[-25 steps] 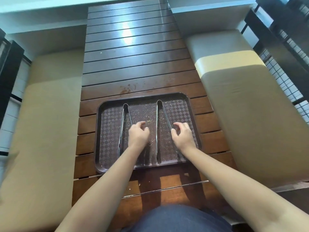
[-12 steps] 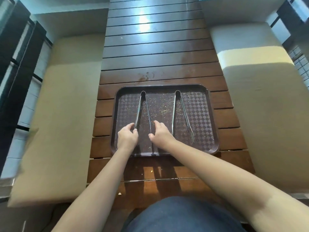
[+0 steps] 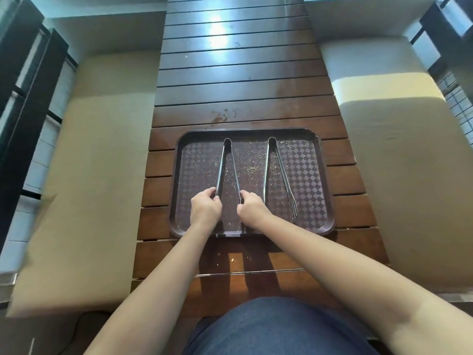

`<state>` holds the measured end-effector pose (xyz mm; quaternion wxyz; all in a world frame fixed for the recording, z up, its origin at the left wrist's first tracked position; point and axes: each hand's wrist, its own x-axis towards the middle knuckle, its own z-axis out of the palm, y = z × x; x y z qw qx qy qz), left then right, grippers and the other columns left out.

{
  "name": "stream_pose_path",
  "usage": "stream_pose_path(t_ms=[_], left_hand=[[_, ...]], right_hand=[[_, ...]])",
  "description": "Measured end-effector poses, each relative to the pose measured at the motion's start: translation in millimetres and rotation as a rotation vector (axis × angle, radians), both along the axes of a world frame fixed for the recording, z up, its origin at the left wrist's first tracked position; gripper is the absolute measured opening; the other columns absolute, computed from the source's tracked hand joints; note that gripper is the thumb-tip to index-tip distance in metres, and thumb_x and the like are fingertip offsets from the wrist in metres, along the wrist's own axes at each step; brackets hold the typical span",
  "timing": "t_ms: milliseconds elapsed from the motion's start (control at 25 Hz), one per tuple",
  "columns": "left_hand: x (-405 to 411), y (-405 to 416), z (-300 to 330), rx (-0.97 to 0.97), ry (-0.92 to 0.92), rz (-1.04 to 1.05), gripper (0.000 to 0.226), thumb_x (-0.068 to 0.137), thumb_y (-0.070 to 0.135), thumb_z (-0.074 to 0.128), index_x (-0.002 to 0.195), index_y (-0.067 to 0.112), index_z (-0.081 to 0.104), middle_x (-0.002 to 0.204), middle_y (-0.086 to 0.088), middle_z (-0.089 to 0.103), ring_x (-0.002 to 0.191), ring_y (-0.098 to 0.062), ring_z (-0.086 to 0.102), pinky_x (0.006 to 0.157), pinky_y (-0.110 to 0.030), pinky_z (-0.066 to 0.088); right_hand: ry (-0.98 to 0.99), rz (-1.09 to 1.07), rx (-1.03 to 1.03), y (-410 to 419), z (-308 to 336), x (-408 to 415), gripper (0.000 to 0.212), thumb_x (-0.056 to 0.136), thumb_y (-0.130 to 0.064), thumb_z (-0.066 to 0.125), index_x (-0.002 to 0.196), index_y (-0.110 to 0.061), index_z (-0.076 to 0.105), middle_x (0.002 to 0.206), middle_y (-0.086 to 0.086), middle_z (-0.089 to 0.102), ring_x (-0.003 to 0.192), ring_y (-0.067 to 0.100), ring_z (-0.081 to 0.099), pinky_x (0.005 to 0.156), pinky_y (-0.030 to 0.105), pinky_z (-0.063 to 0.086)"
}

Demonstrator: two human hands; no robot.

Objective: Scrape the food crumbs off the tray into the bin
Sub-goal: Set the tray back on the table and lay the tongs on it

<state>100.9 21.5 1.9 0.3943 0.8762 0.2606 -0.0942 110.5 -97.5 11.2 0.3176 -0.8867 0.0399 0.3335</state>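
**Both hands on left tongs, tray on surface**

Head view: brown tray (image 3: 325, 180) flat on slatted surface (image 3: 240, 80), crumbs (image 3: 252, 170) scattered inside. Left hand (image 3: 206, 208) pinching left arm of left tongs (image 3: 227, 165); right hand (image 3: 252, 208) pinching right arm. Right tongs (image 3: 277, 170) lying untouched alongside.

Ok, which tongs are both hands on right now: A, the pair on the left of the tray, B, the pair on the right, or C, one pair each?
A: the left hand and right hand each pinch an arm of the left tongs; the right tongs lie untouched.
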Motion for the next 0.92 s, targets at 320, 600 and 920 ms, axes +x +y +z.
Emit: stream_pose_path(t_ms=[320,600,920], left_hand=[[-0.2,3.1,2.6,-0.036,0.003,-0.046,0.038,0.089,0.012,0.052,0.126,0.013,0.056,0.115,-0.01,0.064,0.095,-0.019,0.057,0.087,-0.018,0.038],[0.8,2.9,3.8,-0.052,0.016,-0.024,0.038,0.089,0.01,0.05,0.127,0.014,0.056,0.116,-0.009,0.063,0.085,-0.013,0.051,0.079,-0.014,0.034],[-0.9,2.7,2.1,-0.053,0.014,-0.016,0.038,0.09,0.01,0.05,0.127,0.014,0.056,0.116,-0.01,0.062,0.086,-0.015,0.052,0.079,-0.017,0.037]], right_hand=[[-0.556,-0.079,-0.359,-62.2,6.6,7.9,0.049,0.09,-0.024,0.048,0.137,-0.017,0.041,0.131,0.007,0.044,0.121,0.026,0.038,0.098,0.038,0.033],[-0.143,-0.167,-0.184,-94.3,-13.1,-2.0,0.064,0.086,-0.002,0.039,0.147,-0.012,0.023,0.143,0.009,0.03,0.131,0.029,0.029,0.108,0.041,0.028],[-0.148,-0.209,-0.115,-93.7,-19.8,-1.7,0.07,0.084,0.004,0.033,0.15,-0.012,0.016,0.148,0.007,0.025,0.136,0.028,0.027,0.111,0.04,0.025]])
